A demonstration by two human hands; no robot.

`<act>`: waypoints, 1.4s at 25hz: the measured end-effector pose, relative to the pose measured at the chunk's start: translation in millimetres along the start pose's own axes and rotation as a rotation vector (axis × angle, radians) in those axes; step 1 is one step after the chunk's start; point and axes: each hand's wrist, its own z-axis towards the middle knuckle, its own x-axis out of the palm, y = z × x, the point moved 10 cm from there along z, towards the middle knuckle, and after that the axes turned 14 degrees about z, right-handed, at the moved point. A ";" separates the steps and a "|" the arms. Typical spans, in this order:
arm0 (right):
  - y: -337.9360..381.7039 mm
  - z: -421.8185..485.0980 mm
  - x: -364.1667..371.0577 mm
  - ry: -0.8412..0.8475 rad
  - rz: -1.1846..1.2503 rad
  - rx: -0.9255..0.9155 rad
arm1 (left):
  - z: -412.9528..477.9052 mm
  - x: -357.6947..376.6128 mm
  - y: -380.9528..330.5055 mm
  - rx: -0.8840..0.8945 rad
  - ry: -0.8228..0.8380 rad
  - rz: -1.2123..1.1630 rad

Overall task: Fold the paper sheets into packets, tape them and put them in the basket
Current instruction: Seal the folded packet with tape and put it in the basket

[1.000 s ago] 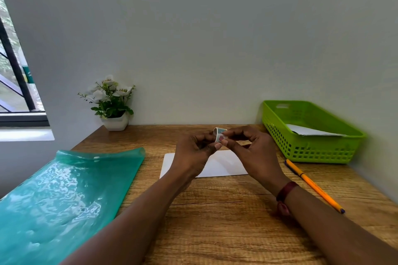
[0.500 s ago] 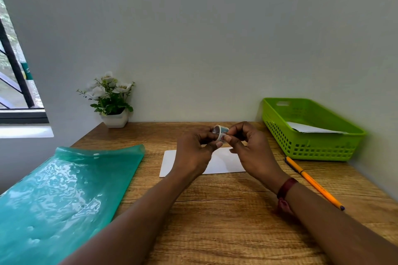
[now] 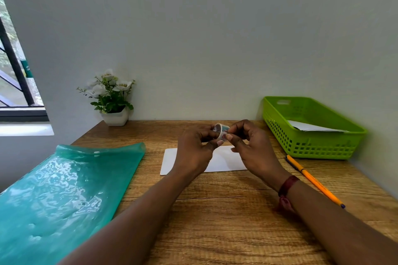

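Small tape roll [image 3: 220,130] held in air above table [image 3: 215,211], between both hands

Left hand [image 3: 195,150]: fingers curled, thumb and forefinger pinching roll from left

Right hand [image 3: 253,148]: thumb and forefinger pinching roll's right edge, other fingers curled loosely

Folded white paper [image 3: 170,160] flat on table under hands, partly hidden by them

Green basket [image 3: 312,146] at right by wall, white sheet [image 3: 312,127] inside

Orange pen [image 3: 312,180] just in front of basket

Teal plastic sheet [image 3: 64,189] at left, flower pot [image 3: 114,117] at back left
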 end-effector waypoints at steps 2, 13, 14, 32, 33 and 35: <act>-1.7 0.0 2.4 0.022 -0.027 0.003 | 0.0 -0.9 -1.0 0.008 -0.012 0.034; -11.6 -1.7 11.9 0.100 -0.124 0.054 | -2.6 -1.2 -9.6 0.053 -0.053 0.147; -11.7 -1.8 11.7 0.100 -0.120 0.053 | -2.9 -2.1 -9.2 0.049 -0.061 0.149; -11.0 -1.2 8.3 0.075 -0.140 0.036 | -4.8 2.7 -14.1 0.087 -0.016 0.215; -12.1 -1.3 9.6 0.083 -0.151 0.041 | -4.6 4.3 -13.3 0.080 -0.006 0.237; -14.5 -1.5 11.4 0.093 -0.167 0.048 | -3.4 5.2 -9.8 0.052 -0.001 0.279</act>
